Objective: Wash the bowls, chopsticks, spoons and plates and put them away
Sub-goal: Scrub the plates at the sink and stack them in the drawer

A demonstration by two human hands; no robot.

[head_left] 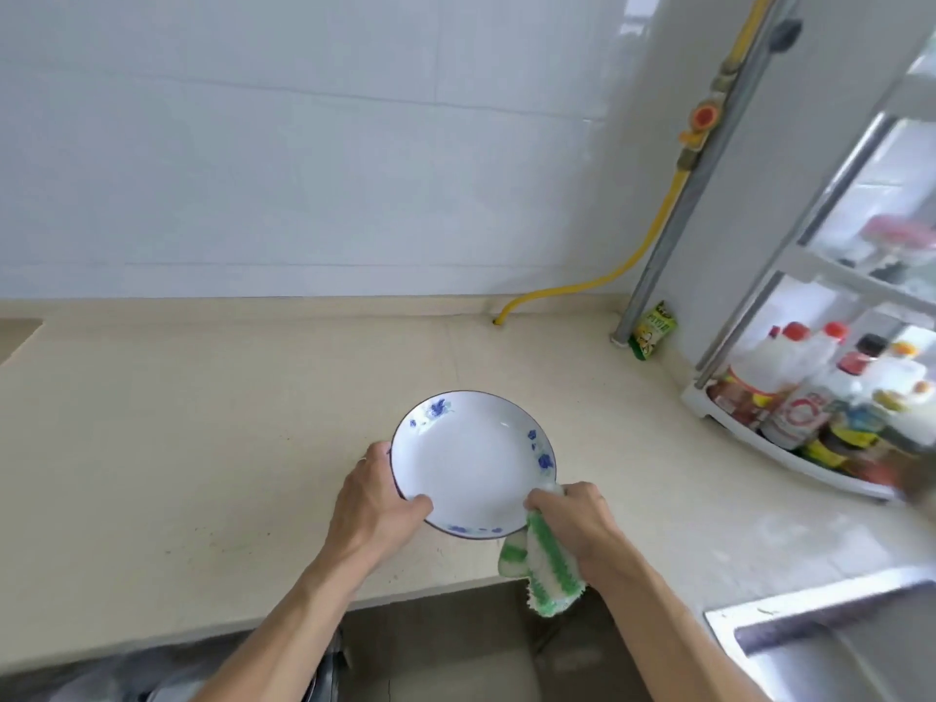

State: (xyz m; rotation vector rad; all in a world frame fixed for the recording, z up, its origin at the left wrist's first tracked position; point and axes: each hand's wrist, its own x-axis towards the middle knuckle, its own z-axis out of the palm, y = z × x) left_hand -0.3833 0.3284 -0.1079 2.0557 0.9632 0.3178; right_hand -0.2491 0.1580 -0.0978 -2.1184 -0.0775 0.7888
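A white plate point(473, 461) with blue flower marks is held over the beige countertop point(202, 423), near its front edge. My left hand point(377, 504) grips the plate's left rim, thumb on the inside. My right hand point(575, 519) grips a green and white striped dishcloth point(544, 564) and holds it against the plate's lower right rim. The cloth hangs down past the counter edge.
A white corner rack point(830, 423) with several sauce bottles stands at the right. A green packet point(653, 329) leans in the back corner beside a yellow gas hose point(597, 281). The steel sink rim point(810, 610) shows at the lower right.
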